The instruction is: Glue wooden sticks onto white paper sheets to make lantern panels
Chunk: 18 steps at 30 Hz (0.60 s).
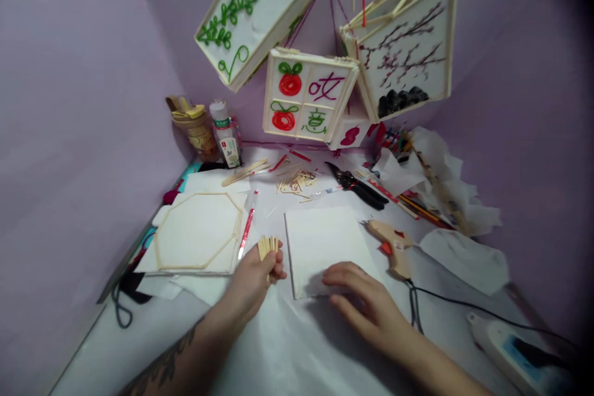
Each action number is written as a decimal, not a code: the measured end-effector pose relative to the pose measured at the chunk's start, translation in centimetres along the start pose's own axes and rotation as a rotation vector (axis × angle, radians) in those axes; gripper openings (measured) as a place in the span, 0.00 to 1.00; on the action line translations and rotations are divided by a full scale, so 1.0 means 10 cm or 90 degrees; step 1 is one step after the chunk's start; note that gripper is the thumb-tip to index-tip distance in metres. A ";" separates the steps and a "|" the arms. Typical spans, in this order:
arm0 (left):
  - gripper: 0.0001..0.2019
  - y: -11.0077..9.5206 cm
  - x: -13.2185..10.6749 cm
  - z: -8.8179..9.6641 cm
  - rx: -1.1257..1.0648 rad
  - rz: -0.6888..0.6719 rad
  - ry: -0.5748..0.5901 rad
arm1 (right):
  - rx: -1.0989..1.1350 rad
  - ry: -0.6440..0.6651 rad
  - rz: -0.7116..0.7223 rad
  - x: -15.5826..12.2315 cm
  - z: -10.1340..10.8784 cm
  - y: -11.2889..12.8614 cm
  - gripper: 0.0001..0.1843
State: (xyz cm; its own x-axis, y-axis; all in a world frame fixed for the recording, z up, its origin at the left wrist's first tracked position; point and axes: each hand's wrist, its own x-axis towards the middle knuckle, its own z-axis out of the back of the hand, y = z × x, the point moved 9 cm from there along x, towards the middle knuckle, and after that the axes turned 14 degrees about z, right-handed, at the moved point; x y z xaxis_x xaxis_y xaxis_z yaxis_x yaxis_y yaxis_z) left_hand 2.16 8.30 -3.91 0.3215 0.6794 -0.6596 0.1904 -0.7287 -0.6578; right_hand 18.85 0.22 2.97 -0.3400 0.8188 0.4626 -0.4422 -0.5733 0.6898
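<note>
My left hand [260, 275] is closed around a bundle of short thin wooden sticks [268, 246], their ends poking up above the fingers. Just right of it lies a flat white board [327, 241]. Over the board's lower right part is my right hand [364, 297], fingers apart and slightly curled, with nothing seen in them; whether the fingertips touch the board I cannot tell. Farther left, an octagon frame of thin sticks [221, 195] rests on white sheets. Beyond the board is a loose pile of small sticks [297, 183].
A glue gun [392, 244] with its cord lies at right, near a power strip [505, 346]. Black-handled pruning shears [359, 187] lie behind the board. Decorated lanterns [309, 96] hang overhead. A bottle [226, 136] and a brown cup [197, 130] stand at back left.
</note>
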 end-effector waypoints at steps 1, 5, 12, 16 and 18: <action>0.22 -0.03 -0.01 0.01 0.014 -0.017 -0.012 | 0.002 0.006 0.014 -0.01 -0.02 0.02 0.12; 0.19 -0.13 -0.06 0.07 0.137 -0.064 -0.092 | -0.045 0.055 0.046 -0.08 -0.10 0.05 0.15; 0.19 -0.60 -0.10 -0.20 0.900 -0.312 -0.363 | -0.128 0.069 0.060 -0.17 -0.14 0.02 0.13; 0.22 -0.60 0.03 -0.35 1.134 -0.286 -0.433 | -0.111 0.091 0.015 -0.15 -0.14 -0.05 0.11; 0.21 -0.60 0.06 -0.39 1.161 -0.283 -0.436 | -0.095 0.108 -0.011 -0.13 -0.15 -0.09 0.11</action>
State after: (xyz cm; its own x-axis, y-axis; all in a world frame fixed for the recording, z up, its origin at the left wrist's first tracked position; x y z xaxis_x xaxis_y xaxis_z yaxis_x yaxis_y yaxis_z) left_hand 4.79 12.70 1.04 0.0993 0.9912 -0.0881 -0.9950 0.0979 -0.0200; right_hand 18.46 -0.41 0.95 -0.4603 0.8189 0.3429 -0.5630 -0.5679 0.6005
